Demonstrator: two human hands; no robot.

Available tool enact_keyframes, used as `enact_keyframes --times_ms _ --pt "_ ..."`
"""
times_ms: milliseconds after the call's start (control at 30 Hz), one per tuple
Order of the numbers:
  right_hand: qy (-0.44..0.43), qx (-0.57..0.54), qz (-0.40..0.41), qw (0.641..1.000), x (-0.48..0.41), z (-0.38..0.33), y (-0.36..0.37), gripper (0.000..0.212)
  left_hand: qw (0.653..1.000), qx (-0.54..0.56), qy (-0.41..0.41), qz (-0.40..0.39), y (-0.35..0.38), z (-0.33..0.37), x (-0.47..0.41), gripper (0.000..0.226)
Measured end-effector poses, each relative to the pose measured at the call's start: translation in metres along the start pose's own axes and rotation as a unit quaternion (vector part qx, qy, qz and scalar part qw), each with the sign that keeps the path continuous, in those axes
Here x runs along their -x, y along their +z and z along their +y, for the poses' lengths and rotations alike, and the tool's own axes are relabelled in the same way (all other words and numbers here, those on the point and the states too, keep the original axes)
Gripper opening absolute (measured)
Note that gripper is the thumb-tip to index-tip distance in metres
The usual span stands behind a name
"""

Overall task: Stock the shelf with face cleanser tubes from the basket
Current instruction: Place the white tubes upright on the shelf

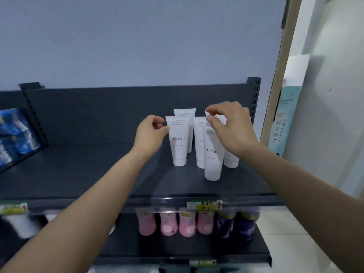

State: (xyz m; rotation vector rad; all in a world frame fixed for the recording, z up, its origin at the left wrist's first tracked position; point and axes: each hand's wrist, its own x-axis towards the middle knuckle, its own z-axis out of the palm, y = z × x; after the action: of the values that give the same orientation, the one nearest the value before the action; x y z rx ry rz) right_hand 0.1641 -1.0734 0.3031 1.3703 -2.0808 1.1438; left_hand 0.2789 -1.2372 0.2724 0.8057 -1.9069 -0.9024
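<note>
Several white "FLORAL" face cleanser tubes stand cap-down on the dark top shelf (pixel 98 174), right of centre. My left hand (pixel 151 133) is at the left edge of the left front tube (pixel 178 142), thumb and fingertips pinching that edge near the top. My right hand (pixel 230 127) reaches over the group, with thumb and fingers closed on the top of the nearest tube (pixel 212 156), which stands in front of the others. A back tube (pixel 184 113) shows behind, and the right-hand tube (pixel 231 160) is partly hidden by my right wrist. No basket is in view.
A blue picture stand (pixel 17 134) leans at the shelf's left end. Price label strips (pixel 203 205) run along the shelf's front edge. Pink bottles (pixel 167 223) and purple bottles (pixel 246 223) fill the lower shelf. A cardboard edge and teal poster (pixel 285 119) stand at right.
</note>
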Motion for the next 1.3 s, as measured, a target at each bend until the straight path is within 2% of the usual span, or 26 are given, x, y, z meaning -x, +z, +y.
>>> enact_keyframes --times_ms 133,233,400,533,667,767,933,1033,1100,1233,1300 --pt "-0.084 -0.039 -0.001 0.996 0.035 -0.020 0.003 0.021 1.000 -0.015 0.006 0.006 -0.011 0.002 0.052 0.020" --pt "-0.124 -0.089 -0.050 0.987 0.073 -0.036 0.022 0.022 0.999 -0.046 -0.012 0.003 -0.027 -0.014 0.096 0.017" --pt "-0.165 -0.117 -0.217 0.955 0.134 -0.066 0.072 0.025 0.991 -0.061 -0.118 -0.018 -0.075 -0.067 0.175 0.010" --pt "-0.162 -0.113 -0.368 0.909 0.187 -0.091 0.122 0.025 0.970 -0.086 -0.220 -0.056 -0.114 -0.121 0.235 0.006" --pt "-0.159 -0.103 -0.473 0.860 0.243 -0.112 0.171 0.027 0.949 -0.110 -0.289 -0.068 -0.144 -0.175 0.284 0.006" --pt "-0.145 -0.091 -0.516 0.839 0.274 -0.125 0.202 0.027 0.937 -0.109 -0.323 -0.073 -0.168 -0.212 0.313 0.010" --pt "-0.072 -0.070 -0.557 0.825 0.317 -0.138 0.249 0.022 0.923 -0.110 -0.351 -0.114 -0.202 -0.269 0.336 0.011" --pt "-0.029 -0.038 -0.580 0.813 0.339 -0.140 0.274 0.019 0.911 -0.093 -0.362 -0.176 -0.208 -0.301 0.339 0.022" --pt "0.002 -0.016 -0.590 0.807 0.353 -0.136 0.289 0.020 0.899 -0.080 -0.368 -0.225 -0.205 -0.319 0.339 0.022" --pt "0.046 0.036 -0.605 0.794 0.372 -0.124 0.313 0.036 0.879 -0.056 -0.367 -0.298 -0.187 -0.349 0.338 0.011" --pt "0.081 0.057 -0.586 0.804 0.377 -0.118 0.318 0.029 0.869 -0.065 -0.360 -0.332 -0.171 -0.360 0.339 0.014"
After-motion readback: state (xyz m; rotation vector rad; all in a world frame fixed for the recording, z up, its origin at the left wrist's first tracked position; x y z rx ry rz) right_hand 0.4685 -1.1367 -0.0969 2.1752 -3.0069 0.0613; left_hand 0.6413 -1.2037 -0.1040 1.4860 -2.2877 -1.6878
